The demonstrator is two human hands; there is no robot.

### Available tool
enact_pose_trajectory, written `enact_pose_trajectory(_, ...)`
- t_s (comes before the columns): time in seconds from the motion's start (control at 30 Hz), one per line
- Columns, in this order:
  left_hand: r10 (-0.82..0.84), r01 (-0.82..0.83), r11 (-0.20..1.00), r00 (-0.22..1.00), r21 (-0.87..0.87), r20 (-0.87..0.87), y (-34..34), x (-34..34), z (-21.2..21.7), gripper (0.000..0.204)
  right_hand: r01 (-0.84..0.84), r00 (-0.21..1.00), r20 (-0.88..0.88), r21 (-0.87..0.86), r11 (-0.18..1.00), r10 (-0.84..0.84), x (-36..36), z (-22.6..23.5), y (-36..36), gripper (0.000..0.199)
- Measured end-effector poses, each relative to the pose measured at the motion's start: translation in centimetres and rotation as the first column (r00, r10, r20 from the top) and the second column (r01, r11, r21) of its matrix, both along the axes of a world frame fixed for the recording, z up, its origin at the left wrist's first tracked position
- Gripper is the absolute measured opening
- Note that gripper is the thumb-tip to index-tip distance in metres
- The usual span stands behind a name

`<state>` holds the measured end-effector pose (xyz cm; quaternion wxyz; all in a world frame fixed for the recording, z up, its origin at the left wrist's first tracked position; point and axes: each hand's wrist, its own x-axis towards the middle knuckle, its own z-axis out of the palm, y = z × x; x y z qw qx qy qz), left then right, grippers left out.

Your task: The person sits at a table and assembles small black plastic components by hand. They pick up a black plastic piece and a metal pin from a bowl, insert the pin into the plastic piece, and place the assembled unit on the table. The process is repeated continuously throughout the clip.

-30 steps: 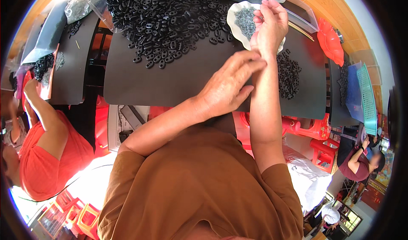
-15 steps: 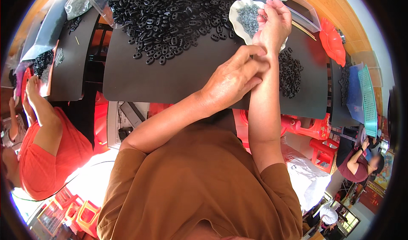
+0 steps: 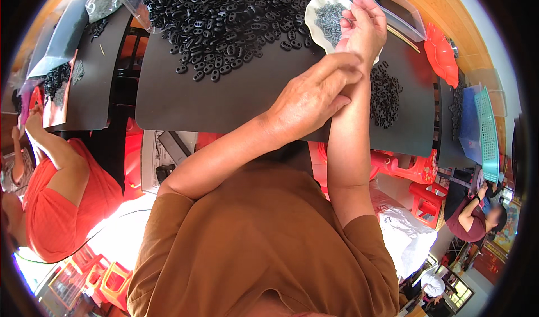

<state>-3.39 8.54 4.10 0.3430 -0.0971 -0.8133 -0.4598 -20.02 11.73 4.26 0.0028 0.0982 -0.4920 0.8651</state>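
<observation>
My left hand point(image 3: 315, 95) reaches across my body and touches my right wrist. Its fingers are bent over the inner side of the wrist, and the thumb sits apart from them, with nothing held. My right hand point(image 3: 365, 32) is raised palm up, its fingers loosely curled and apart, with no object in it. Beneath and beside it is a white scalloped dish point(image 3: 310, 20) of small clear pieces point(image 3: 331, 22), partly covered by the hand. Small black parts point(image 3: 386, 98) lie piled by my right forearm. A large heap of black oval two-hole pieces point(image 3: 224, 28) spreads across the dark table point(image 3: 196, 103).
Clear plastic bins point(image 3: 412, 22) stand along the far edge near thin sticks point(image 3: 405, 39). To the right are a red scalloped dish point(image 3: 439, 53) and a teal basket point(image 3: 487, 131). A person in red point(image 3: 73, 204) sits at the left table; others appear at right.
My left hand has shifted slightly right along my right wrist, its fingers now straighter. My right hand stays nearly in place. The person at left has moved an arm.
</observation>
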Motion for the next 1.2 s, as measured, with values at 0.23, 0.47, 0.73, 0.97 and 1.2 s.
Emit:
enact_pose_trajectory(0.23,-0.045,0.040,0.997,0.997,-0.071,-0.065,0.2,-0.1,-1.2,0.046,-0.026,0.999,0.018,-0.038,0.999,0.026,0.1,0.1,0.1,0.027)
enact_pose_trajectory(0.47,-0.003,0.002,1.000,0.998,0.005,0.066,-0.5,-0.1,0.9,0.059,0.003,1.000,0.018,0.022,1.000,-0.003,0.4,0.3,0.2,0.027)
enact_pose_trajectory(0.73,-0.036,0.028,0.996,0.996,-0.089,-0.085,-0.2,-0.3,-1.0,0.048,-0.007,1.000,0.024,0.009,1.000,0.007,0.5,0.4,0.1,0.028)
enact_pose_trajectory(0.97,0.077,-0.081,0.995,0.995,0.052,0.069,-0.2,-0.1,0.8,0.047,0.016,1.000,0.002,0.082,0.997,-0.017,0.2,0.2,0.2,0.027)
enact_pose_trajectory(1.2,0.027,-0.029,0.997,0.999,-0.065,-0.029,-0.4,-0.1,-0.4,0.047,0.022,1.000,0.014,0.033,0.999,-0.023,0.5,0.2,0.0,0.026)
